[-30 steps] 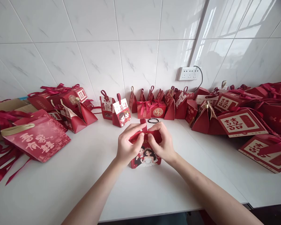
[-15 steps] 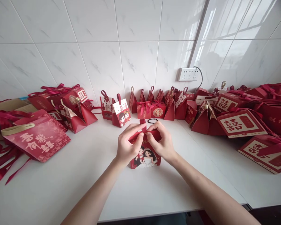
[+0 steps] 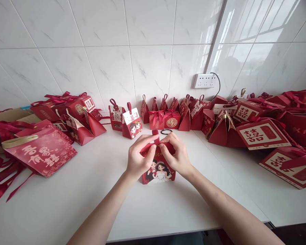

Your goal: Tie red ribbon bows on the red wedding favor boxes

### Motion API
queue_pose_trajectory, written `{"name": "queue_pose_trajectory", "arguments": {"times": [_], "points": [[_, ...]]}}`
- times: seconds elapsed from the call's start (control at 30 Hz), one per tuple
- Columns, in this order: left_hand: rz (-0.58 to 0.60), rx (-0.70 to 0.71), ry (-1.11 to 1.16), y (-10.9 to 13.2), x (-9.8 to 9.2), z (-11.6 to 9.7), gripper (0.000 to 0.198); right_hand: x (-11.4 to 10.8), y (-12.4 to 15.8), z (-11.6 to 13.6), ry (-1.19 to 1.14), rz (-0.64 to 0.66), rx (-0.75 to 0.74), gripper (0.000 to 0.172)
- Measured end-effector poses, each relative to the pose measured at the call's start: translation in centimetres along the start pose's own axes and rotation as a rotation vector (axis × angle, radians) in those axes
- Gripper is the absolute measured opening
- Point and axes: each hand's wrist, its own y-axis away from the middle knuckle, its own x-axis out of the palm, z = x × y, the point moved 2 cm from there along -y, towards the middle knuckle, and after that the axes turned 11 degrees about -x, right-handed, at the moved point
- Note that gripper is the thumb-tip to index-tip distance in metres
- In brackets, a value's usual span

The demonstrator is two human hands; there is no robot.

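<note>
A red gift box (image 3: 160, 172) printed with a bride and groom stands upright on the white table (image 3: 91, 197), in front of me. From its top rises a red ribbon loop (image 3: 156, 133). My left hand (image 3: 142, 154) pinches the box's top edge just left of the ribbon, thumb in front and fingers behind. On the right side, my right hand (image 3: 175, 153) grips the same edge the same way. Both thumb tips nearly meet at the middle, hiding part of the top. A black ring-shaped band (image 3: 166, 131) lies just behind the box.
Two small boxes, one a white-fronted box (image 3: 132, 124), stand behind on the left. Several red boxes (image 3: 185, 117) line the tiled wall. More lie piled at right, near a red box (image 3: 264, 134), and at left, near a pink-red bag (image 3: 44, 149). A power strip (image 3: 205, 81) hangs on the wall.
</note>
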Motion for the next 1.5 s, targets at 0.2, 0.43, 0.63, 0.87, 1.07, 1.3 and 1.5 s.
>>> {"name": "queue_pose_trajectory", "arguments": {"times": [0.2, 0.43, 0.63, 0.87, 1.07, 1.3, 1.5], "points": [[0.023, 0.008, 0.033, 0.09, -0.06, 0.02, 0.028, -0.06, 0.12, -0.20, -0.030, -0.004, -0.002, 0.009], [0.036, 0.009, 0.046, 0.15, -0.16, -0.02, 0.031, -0.06, 0.22, -0.20, -0.023, -0.005, -0.014, 0.012], [0.020, -0.013, 0.035, 0.10, -0.04, -0.06, 0.028, -0.05, 0.09, -0.16, 0.004, -0.002, -0.004, 0.011], [0.010, -0.043, 0.016, 0.07, -0.01, -0.23, 0.025, -0.06, 0.06, -0.15, 0.002, -0.004, 0.001, 0.010], [0.006, -0.048, 0.006, 0.11, -0.04, -0.11, 0.025, 0.00, 0.21, -0.18, 0.007, 0.005, 0.002, 0.007], [0.008, -0.025, 0.022, 0.08, -0.01, -0.03, 0.026, -0.05, 0.08, -0.10, 0.016, 0.001, -0.009, 0.010], [0.010, -0.043, 0.029, 0.22, -0.03, -0.06, 0.025, 0.07, 0.13, 0.09, 0.006, -0.011, 0.000, 0.009]]}}
